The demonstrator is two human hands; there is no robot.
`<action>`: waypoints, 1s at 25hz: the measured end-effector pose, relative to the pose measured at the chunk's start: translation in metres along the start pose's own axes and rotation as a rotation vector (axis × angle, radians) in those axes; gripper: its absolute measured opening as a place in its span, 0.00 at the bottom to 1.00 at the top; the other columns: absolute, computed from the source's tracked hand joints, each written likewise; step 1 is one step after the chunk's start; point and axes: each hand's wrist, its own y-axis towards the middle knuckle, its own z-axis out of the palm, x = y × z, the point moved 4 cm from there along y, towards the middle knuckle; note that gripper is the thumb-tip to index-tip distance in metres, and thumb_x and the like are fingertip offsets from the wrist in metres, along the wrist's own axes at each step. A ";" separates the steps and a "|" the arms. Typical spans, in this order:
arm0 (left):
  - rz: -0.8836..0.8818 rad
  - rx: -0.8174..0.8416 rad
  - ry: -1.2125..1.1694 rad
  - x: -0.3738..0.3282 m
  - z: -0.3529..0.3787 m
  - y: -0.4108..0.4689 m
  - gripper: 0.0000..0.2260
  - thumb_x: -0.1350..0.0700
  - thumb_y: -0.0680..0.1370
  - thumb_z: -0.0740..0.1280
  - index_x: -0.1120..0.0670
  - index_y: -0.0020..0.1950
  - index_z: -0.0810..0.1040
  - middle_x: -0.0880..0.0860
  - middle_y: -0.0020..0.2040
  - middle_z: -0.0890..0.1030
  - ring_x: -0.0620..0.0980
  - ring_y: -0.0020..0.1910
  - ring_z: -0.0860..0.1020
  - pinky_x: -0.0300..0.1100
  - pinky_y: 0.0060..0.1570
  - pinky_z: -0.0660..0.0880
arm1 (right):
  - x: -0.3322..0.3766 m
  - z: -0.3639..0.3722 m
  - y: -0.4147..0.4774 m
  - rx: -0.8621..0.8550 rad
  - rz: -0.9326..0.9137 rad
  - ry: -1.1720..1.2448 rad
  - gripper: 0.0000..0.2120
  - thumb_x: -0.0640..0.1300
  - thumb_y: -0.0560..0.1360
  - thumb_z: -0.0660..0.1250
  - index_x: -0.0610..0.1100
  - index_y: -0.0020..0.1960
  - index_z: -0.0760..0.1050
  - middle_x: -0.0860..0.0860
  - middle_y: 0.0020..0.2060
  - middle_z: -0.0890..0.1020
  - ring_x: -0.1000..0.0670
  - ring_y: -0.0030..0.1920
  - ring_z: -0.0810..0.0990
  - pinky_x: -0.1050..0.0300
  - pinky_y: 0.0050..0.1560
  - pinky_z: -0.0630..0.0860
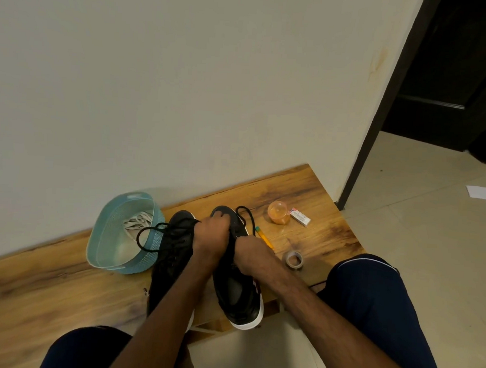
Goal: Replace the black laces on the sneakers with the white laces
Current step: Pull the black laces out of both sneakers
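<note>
Past the knees (86, 350), left hand (211, 235) and right hand (249, 254) fingers (220, 216) grip the sneaker (238, 296) overhanging the table (33, 299).

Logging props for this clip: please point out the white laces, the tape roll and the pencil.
white laces (138, 221): head view, middle of the bundle.
tape roll (293, 267): head view, near outer wall of the ring.
pencil (265, 239): head view, yellow shaft.

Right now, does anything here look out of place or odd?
Two small things. The right sneaker sticks out past the table edge at its heel, so it might tip off. A white sheet of paper lies alone on the floor tiles near the doorway. Nothing looks spilled or broken.
</note>
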 end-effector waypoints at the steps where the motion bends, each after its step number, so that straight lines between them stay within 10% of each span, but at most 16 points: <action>1: -0.007 -0.021 0.013 -0.001 -0.002 -0.002 0.05 0.56 0.81 0.61 0.55 0.55 0.74 0.54 0.56 0.76 0.56 0.49 0.78 0.46 0.38 0.70 | 0.000 0.000 0.000 -0.003 0.000 -0.008 0.11 0.40 0.79 0.64 0.37 0.59 0.76 0.41 0.56 0.80 0.42 0.57 0.79 0.49 0.55 0.77; 5: -0.125 -0.152 -0.146 0.029 -0.031 -0.006 0.08 0.52 0.81 0.65 0.56 0.51 0.77 0.53 0.50 0.78 0.56 0.47 0.81 0.46 0.39 0.70 | 0.001 0.003 0.001 0.009 0.036 -0.027 0.12 0.39 0.78 0.66 0.37 0.60 0.76 0.41 0.58 0.80 0.42 0.58 0.79 0.50 0.56 0.78; 13: -1.077 -0.730 -0.940 0.261 -0.064 -0.065 0.20 0.42 0.73 0.68 0.55 0.55 0.84 0.61 0.50 0.84 0.64 0.49 0.83 0.58 0.53 0.80 | 0.004 0.005 0.002 0.000 0.051 -0.094 0.14 0.39 0.77 0.67 0.37 0.62 0.76 0.42 0.59 0.80 0.42 0.59 0.79 0.51 0.55 0.77; 25: -0.402 -0.334 -0.798 0.122 -0.009 -0.102 0.07 0.50 0.80 0.67 0.53 0.50 0.78 0.49 0.47 0.79 0.50 0.46 0.78 0.49 0.47 0.76 | 0.009 -0.002 0.034 -0.208 -0.090 0.155 0.18 0.44 0.80 0.62 0.47 0.70 0.73 0.46 0.76 0.64 0.41 0.74 0.61 0.41 0.67 0.70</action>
